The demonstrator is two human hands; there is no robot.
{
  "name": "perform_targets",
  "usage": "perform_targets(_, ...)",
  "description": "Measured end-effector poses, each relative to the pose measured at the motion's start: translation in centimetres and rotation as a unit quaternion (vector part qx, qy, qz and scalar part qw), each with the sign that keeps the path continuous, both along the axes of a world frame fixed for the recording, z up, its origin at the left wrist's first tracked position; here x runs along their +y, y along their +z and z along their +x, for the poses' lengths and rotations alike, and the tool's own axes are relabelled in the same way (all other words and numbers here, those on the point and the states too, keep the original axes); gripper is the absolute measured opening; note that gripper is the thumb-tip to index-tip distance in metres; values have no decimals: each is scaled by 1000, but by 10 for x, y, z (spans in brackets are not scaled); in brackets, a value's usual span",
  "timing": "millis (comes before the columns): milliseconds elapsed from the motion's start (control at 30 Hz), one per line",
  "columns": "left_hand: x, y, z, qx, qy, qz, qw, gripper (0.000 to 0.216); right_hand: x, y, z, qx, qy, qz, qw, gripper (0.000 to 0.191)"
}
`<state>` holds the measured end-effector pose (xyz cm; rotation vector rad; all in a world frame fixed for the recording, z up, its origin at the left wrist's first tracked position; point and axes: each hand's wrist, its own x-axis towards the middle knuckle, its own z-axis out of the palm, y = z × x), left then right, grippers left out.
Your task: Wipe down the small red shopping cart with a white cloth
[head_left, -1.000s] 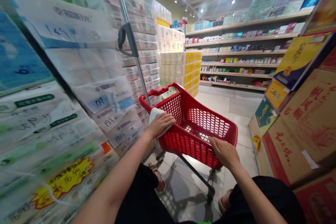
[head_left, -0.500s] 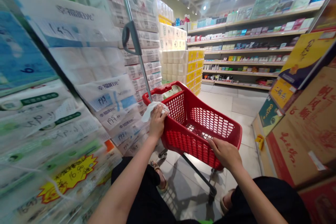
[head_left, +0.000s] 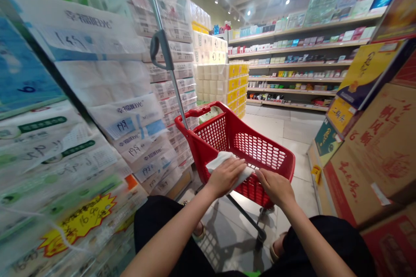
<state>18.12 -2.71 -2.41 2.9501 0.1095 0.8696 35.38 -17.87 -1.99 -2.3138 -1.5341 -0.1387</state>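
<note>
A small red plastic shopping cart [head_left: 198, 148] stands between my legs, its basket walls perforated. My left hand [head_left: 226, 175] presses a white cloth or wipe [head_left: 217, 161] onto the near rim of the basket, fingers laid over it and pointing right. The cloth hangs partly over the outer side wall. Just to the right, my right hand [head_left: 276, 188] grips the same rim, thumb on top, the other fingers hidden behind the wall. A metal pole [head_left: 180, 99] with a grey loop handle [head_left: 161, 49] rises from the cart's left corner.
Stacked paper packs [head_left: 130, 117] with handwritten prices crowd the left side. Cardboard cartons [head_left: 377, 147] are piled on the right. Tissue packs in white and yellow [head_left: 237, 82] stand ahead, and shelves of boxed goods [head_left: 292, 60] line the back. Pale floor tiles [head_left: 292, 125] run between.
My left hand has slid the cloth along the near rim, from the cart's left corner rightward and toward me, close to my right hand. My right hand keeps its grip.
</note>
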Motion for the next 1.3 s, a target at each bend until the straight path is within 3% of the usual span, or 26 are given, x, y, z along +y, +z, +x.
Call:
perform_targets(300, 122, 28, -61, -25, 167, 87, 982, 38, 1, -1, 3, 28, -1, 0, 1000, 57)
perform_targets(400, 143, 39, -77, -42, 210, 85, 973, 37, 2, -1, 4, 27, 3, 0, 1000, 57)
perform_targets(500, 147, 43, -81, -56, 218, 70, 972, 36, 3, -2, 5, 19, 6, -2, 1000, 56)
perform_targets(733, 105, 32, -52, -87, 216, 5, 973, 23, 3, -3, 1, 0, -1, -8, 1000, 56)
perform_targets(1033, 2, -8, 15, -55, 102, -86, 989, 20, 2, -3, -2, -15, -3, 3, 1000, 55)
perform_targets(1167, -39, -25, 38, -45, 53, -129, 989, 32, 2, -1, 0, 8, -8, 1, 1000, 55)
perform_targets(1300, -54, -52, 46, -56, 55, -139, 987, 56, 1, 1, 2, 30, -6, -5, 1000, 56)
